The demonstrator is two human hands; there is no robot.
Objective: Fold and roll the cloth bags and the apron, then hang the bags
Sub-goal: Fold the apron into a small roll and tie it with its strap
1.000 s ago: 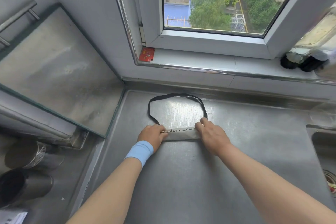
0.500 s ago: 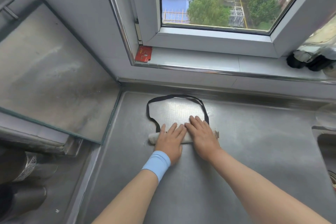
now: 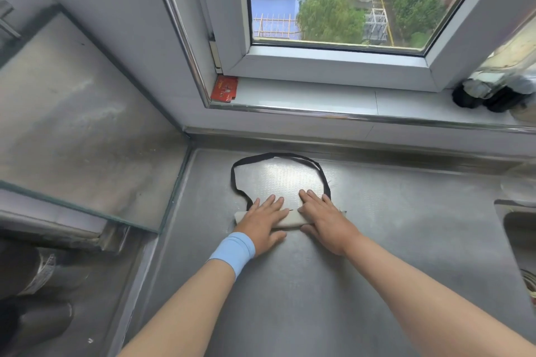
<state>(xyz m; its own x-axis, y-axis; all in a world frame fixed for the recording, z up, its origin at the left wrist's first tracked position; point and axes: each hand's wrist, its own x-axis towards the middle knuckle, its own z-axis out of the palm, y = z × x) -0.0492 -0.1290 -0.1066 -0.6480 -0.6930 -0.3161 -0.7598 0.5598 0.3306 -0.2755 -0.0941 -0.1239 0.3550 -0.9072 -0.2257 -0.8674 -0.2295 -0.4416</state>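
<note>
Left hand [image 3: 264, 220], right hand [image 3: 326, 219] on rolled bag [image 3: 292, 220], red card [image 3: 224, 89] unreadable

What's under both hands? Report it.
The rolled white cloth bag lies under the left hand and right hand; its middle and ends show. Where the black strap joins is covered.

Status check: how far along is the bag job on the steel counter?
Done: one white cloth bag is rolled into a tube on the counter. In hand: the left hand and right hand press flat on it, fingers straight. To do: its black strap lies loose in a loop beyond the roll, nothing is hung, and no other bags or apron are in view.
</note>
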